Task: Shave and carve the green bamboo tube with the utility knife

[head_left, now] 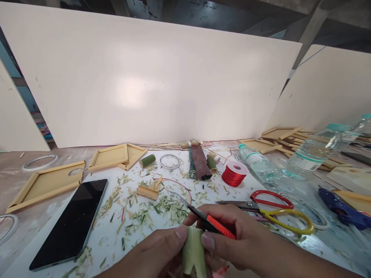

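Between my two hands, low in the middle of the head view, is a short peeled piece of bamboo (193, 245) with a V-shaped notch at its near end. My left hand (162, 247) grips its left side, thumb near the top. My right hand (239, 235) is closed around a craft knife (216, 224) with a black and orange handle, its blade pointing away to the left. The right thumb also presses against the bamboo's right side. Green and pale shavings (171, 206) lie on the white board (107, 239) beyond the hands.
Left lies a black phone (71, 222) with wooden frames (48, 183) behind. Red cord (234, 174), scissors (278, 210), plastic bottles (314, 152) and a blue glue gun (343, 208) lie right. A green bamboo piece (147, 160) sits before a white panel (174, 85).
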A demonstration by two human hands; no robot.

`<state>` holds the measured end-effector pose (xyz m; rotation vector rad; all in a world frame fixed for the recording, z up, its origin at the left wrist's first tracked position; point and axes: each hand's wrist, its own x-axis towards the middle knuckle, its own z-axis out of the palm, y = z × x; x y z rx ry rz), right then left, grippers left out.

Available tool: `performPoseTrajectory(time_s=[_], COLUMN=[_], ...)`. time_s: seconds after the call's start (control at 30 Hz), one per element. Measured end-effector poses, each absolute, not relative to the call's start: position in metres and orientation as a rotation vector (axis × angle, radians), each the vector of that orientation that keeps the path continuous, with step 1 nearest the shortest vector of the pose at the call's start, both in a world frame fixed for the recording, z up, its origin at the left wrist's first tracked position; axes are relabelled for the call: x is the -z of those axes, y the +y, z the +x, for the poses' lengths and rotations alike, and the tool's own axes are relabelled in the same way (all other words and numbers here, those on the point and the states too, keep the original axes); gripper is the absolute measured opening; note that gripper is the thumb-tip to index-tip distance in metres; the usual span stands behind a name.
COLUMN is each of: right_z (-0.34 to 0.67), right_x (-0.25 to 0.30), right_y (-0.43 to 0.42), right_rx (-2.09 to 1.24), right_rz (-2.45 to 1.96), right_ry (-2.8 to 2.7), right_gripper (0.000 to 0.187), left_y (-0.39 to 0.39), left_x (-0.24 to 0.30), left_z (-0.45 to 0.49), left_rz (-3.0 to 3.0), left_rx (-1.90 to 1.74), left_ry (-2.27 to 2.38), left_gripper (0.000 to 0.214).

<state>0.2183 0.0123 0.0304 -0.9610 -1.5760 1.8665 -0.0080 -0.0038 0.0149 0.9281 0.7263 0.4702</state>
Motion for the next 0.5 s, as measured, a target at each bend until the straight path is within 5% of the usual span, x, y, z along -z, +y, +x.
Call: performPoseTrajectory(time_s=[0.5], right_z=[0.223], right_x=[-0.031], right_y=[0.023], right_rx=[-1.891], right_rz=[-1.006], right_ry=[-1.45], right_gripper=[0.02], left_y=[-0.004], left_x=[-0.009], left_z=[-0.006], left_rz=[0.848], left_rx=[-0.544], left_ry=[0.483], left_gripper=[0.053])
